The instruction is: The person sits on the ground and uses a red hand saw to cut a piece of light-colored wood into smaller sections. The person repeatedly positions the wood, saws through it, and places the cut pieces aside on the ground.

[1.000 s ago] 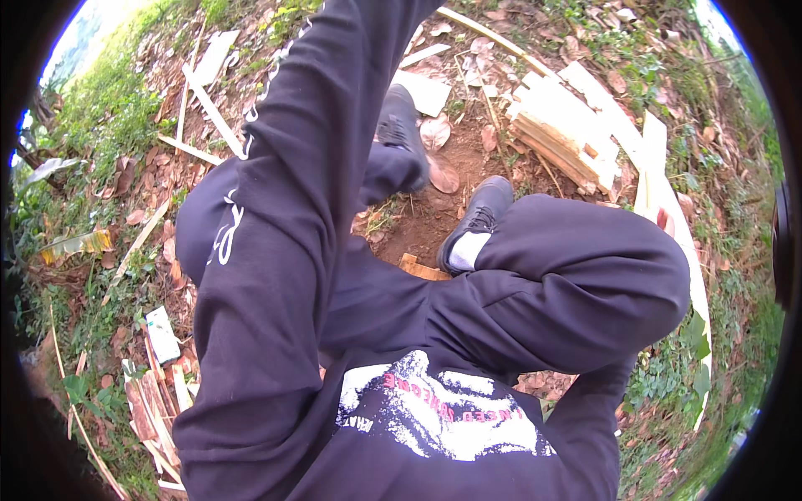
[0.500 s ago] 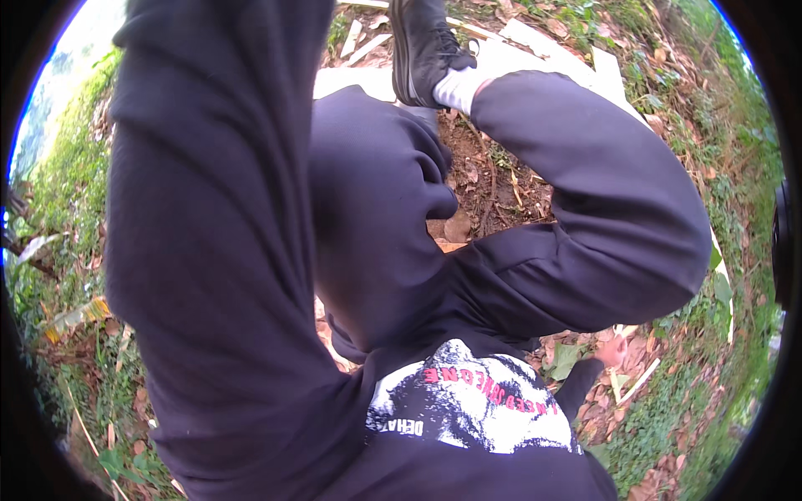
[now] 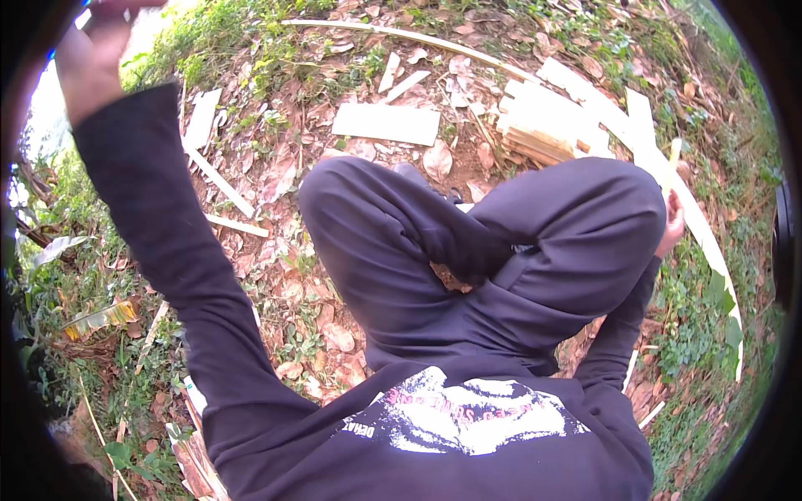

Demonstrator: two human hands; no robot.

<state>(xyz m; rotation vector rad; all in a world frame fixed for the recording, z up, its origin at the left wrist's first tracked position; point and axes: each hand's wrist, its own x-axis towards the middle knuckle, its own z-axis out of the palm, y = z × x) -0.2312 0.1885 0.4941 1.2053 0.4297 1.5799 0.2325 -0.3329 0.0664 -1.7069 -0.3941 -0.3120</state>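
My left hand (image 3: 92, 63) is raised at the far upper left, close to the camera. It is blurred and cut by the picture's dark rim, so its fingers do not show clearly. Beside my right knee, my right hand (image 3: 672, 227) is closed around the lower end of a thin, pale wooden strip (image 3: 674, 159) that points upward. Part of this hand is hidden behind the knee. Both my legs (image 3: 576, 225) are bent and crossed in front of me, in dark trousers.
A stack of pale wooden slats (image 3: 547, 125) lies beyond my right knee, and a flat pale board (image 3: 387, 123) is ahead. Long curved strips (image 3: 706, 242) run along the right. Dry leaves (image 3: 338, 336), loose offcuts (image 3: 221, 184) and grass (image 3: 276, 50) cover the ground around me.
My left arm has swung outward to the left, uncovering the ground ahead. My legs have settled into a crossed position. My right hand has moved forward from the ground to beside the knee, with the strip.
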